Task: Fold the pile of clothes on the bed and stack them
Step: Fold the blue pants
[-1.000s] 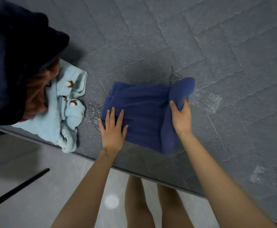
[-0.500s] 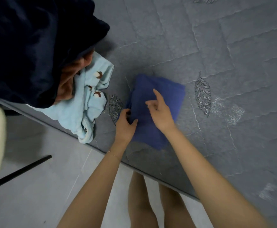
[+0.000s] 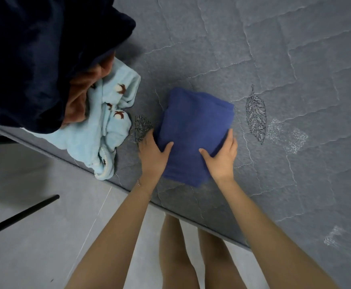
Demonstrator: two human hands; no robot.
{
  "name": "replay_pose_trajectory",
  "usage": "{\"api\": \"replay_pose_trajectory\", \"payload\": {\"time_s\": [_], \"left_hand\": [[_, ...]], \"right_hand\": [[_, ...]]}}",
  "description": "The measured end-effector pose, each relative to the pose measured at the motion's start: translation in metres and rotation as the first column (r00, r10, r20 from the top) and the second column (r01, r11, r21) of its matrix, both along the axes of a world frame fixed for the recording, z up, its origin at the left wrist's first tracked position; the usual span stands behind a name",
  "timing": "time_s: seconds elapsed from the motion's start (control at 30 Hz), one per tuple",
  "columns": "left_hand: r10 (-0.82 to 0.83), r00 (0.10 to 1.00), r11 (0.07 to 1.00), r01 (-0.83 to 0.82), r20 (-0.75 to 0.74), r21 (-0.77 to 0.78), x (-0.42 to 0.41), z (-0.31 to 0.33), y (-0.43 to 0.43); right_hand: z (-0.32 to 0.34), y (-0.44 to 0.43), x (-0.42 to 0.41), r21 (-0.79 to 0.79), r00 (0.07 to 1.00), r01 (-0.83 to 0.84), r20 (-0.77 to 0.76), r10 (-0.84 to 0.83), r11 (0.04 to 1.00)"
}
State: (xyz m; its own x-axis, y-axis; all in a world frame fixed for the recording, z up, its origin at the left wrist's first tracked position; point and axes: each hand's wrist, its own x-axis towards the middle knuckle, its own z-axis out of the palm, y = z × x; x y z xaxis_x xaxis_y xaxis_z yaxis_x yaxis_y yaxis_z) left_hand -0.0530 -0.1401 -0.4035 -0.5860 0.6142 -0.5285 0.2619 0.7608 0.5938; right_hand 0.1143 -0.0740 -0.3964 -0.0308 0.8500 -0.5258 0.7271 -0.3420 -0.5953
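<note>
Hands slide off the top, left hand (image 3: 152,155) and right hand (image 3: 222,157) now gripping the blue cloth (image 3: 195,122) by its sides, so it looks folded and next wants a level lift to stack.

The dark blue cloth (image 3: 193,130) lies folded into a thick rectangle on the grey bed (image 3: 274,59). The left hand (image 3: 152,157) and right hand (image 3: 222,159) grip its near sides, thumbs on top. Left of the left hand sits the unfolded pile: a crumpled pale blue garment (image 3: 99,138), a brown piece (image 3: 80,94) and a navy one (image 3: 34,59) on top.
</note>
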Motion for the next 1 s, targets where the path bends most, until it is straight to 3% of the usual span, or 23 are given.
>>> {"api": "replay_pose_trajectory", "payload": {"time_s": [0.1, 0.2, 0.33, 0.5, 0.6, 0.67, 0.73, 0.87, 0.93, 1.0], "left_hand": [[0.072, 0.993, 0.995, -0.065, 0.096, -0.077, -0.003, -0.003, 0.005], [0.034, 0.98, 0.999, -0.026, 0.198, -0.046, -0.007, -0.003, 0.004], [0.009, 0.954, 1.0, 0.0, 0.298, -0.029, -0.012, 0.002, 0.0], [0.114, 0.914, 0.99, -0.071, 0.39, -0.122, -0.009, 0.007, -0.006], [0.286, 0.827, 0.957, -0.216, 0.485, -0.196, -0.002, 0.014, -0.004], [0.398, 0.717, 0.916, -0.343, 0.573, -0.208, -0.002, 0.02, 0.002], [0.431, 0.673, 0.893, -0.415, 0.601, -0.175, -0.004, 0.027, 0.013], [0.468, 0.575, 0.827, -0.553, 0.671, -0.103, -0.009, 0.04, 0.044], [0.443, 0.547, 0.808, -0.587, 0.71, -0.052, -0.01, 0.045, 0.06], [0.422, 0.536, 0.792, -0.61, 0.731, -0.009, -0.01, 0.046, 0.07]], "right_hand": [[0.0, -0.01, 0.0, -0.164, 0.96, 0.231, -0.124, -0.252, 0.959], [-0.001, -0.019, 0.002, -0.379, 0.933, 0.271, -0.124, -0.339, 0.885], [0.004, -0.025, 0.004, -0.498, 0.857, 0.322, -0.208, -0.472, 0.805], [0.016, -0.021, 0.007, -0.677, 0.749, 0.43, -0.102, -0.655, 0.598], [0.024, -0.013, 0.004, -0.769, 0.643, 0.453, -0.068, -0.763, 0.451], [0.03, -0.006, 0.003, -0.795, 0.586, 0.443, -0.092, -0.805, 0.414], [0.037, 0.008, 0.002, -0.816, 0.505, 0.431, -0.137, -0.852, 0.386], [0.048, 0.043, -0.004, -0.865, 0.231, 0.426, -0.18, -0.956, 0.266], [0.051, 0.058, -0.007, -0.877, 0.131, 0.395, -0.24, -0.962, 0.273], [0.048, 0.068, -0.01, -0.834, 0.159, 0.423, -0.317, -0.935, 0.355]]}}
